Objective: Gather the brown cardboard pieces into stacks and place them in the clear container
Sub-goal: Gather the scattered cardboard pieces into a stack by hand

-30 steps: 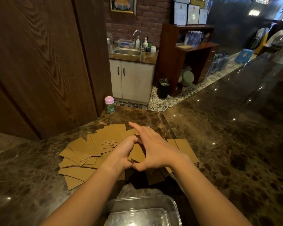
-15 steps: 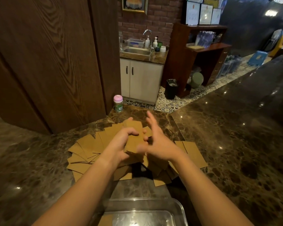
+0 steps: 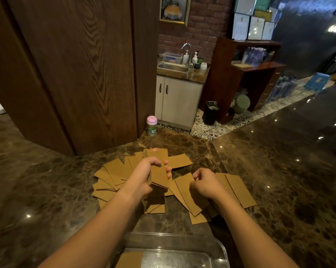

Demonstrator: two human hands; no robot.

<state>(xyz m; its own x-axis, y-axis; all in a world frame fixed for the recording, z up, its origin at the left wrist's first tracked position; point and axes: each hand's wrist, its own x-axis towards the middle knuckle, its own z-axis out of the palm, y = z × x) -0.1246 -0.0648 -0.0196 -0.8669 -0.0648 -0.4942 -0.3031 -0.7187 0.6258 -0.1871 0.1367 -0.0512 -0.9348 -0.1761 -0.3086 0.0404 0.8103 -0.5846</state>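
Note:
Several brown cardboard pieces [image 3: 113,171] lie fanned out on the dark marble counter [image 3: 279,171]. My left hand [image 3: 144,176] grips a small stack of cardboard pieces [image 3: 159,171], held tilted above the pile. My right hand [image 3: 203,182] hovers to the right of it, fingers curled over loose pieces [image 3: 238,188], holding nothing that I can see. The clear container [image 3: 219,250] sits at the near edge between my forearms, with one cardboard piece [image 3: 129,260] lying inside at its left.
A small jar with a pink lid [image 3: 151,125] stands at the counter's far edge beside a dark wooden panel [image 3: 76,74]. Beyond the counter are a white cabinet with a sink [image 3: 178,101], a black bin [image 3: 210,112] and wooden shelves [image 3: 246,78].
My right hand has let go of the stack and moved right and down over the loose pieces. My left hand keeps the stack, now held alone.

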